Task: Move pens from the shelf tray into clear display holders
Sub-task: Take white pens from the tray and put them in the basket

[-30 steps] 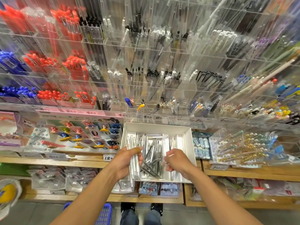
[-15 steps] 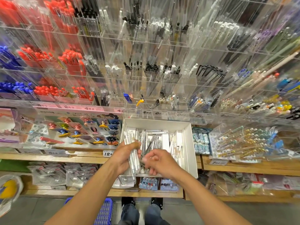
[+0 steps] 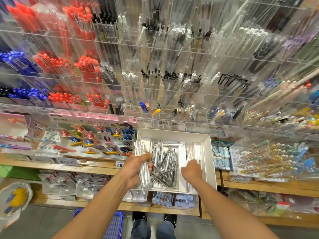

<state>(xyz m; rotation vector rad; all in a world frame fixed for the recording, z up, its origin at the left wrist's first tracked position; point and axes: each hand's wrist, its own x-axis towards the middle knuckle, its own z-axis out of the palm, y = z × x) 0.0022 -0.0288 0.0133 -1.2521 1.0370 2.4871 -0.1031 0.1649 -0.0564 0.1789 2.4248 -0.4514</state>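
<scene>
Here, gathering continues: left hand (image 3: 136,167) clenches a pen bundle (image 3: 144,171) while right hand (image 3: 191,169), fingers curled, reaches the tray (image 3: 208,152) at three o'clock; holders (image 3: 172,87) await.

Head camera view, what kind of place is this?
Most likely a stationery shop aisle: clear display holders packed with pens, price labels along the shelf edge, and a white tray of loose pens being restocked.
</scene>
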